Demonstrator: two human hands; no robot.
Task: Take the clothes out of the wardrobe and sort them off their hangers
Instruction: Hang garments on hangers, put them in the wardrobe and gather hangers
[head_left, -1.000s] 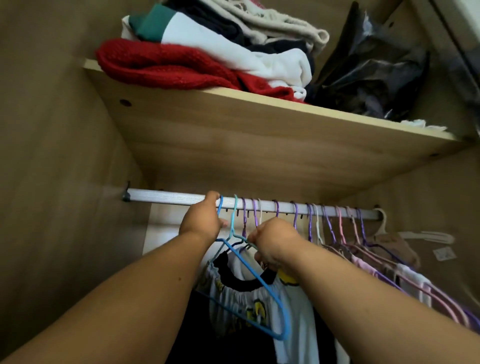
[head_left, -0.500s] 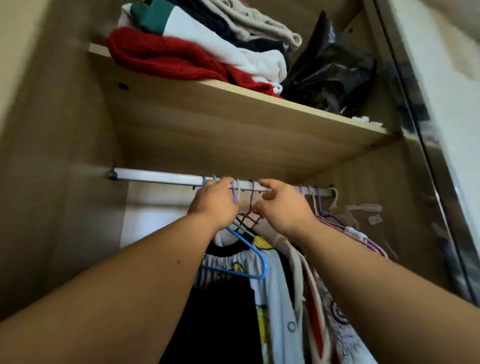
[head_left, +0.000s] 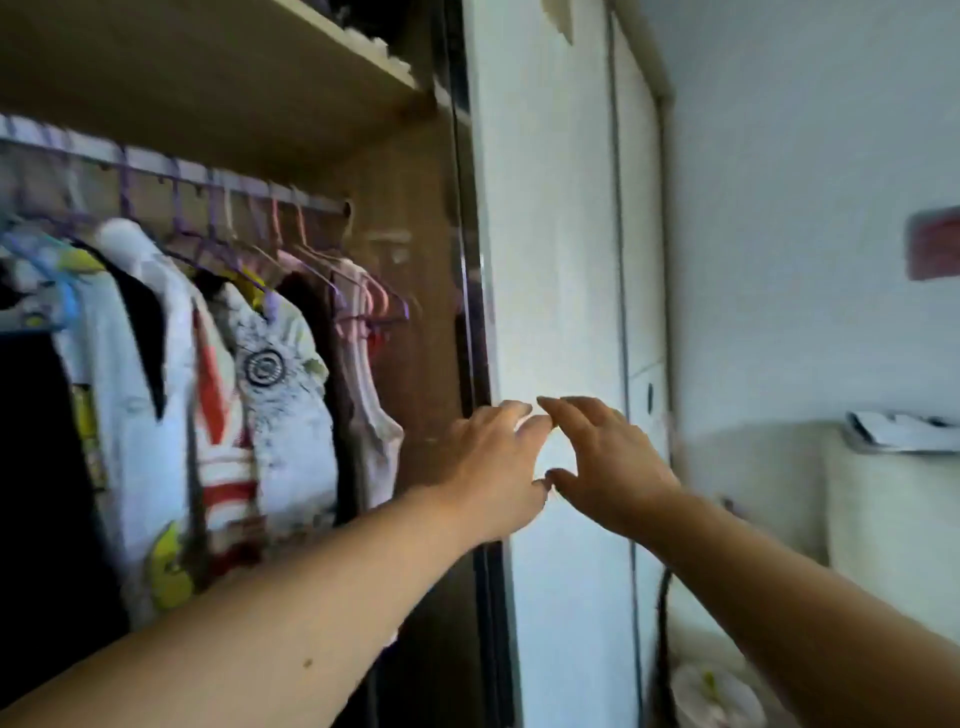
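Note:
Several clothes (head_left: 280, 405) hang on purple, pink and blue hangers (head_left: 363, 296) from a white rail (head_left: 171, 169) inside the wardrobe at left. A white printed shirt and a red-striped white garment (head_left: 218, 415) face me. My left hand (head_left: 493, 467) and my right hand (head_left: 602, 462) are side by side in front of the white wardrobe door (head_left: 550, 260), to the right of the clothes. Both have loosely spread fingers and hold nothing. The image is blurred by motion.
A wooden shelf (head_left: 234, 78) runs above the rail. The dark door frame edge (head_left: 470, 312) stands between clothes and white door. A pale wall (head_left: 805, 234) with a red patch is at right, and a white unit (head_left: 893, 530) with papers on top.
Both hands have left the rail and hangers and dropped to the right, in front of the white door. My view has swung right, away from the shelf with folded clothes.

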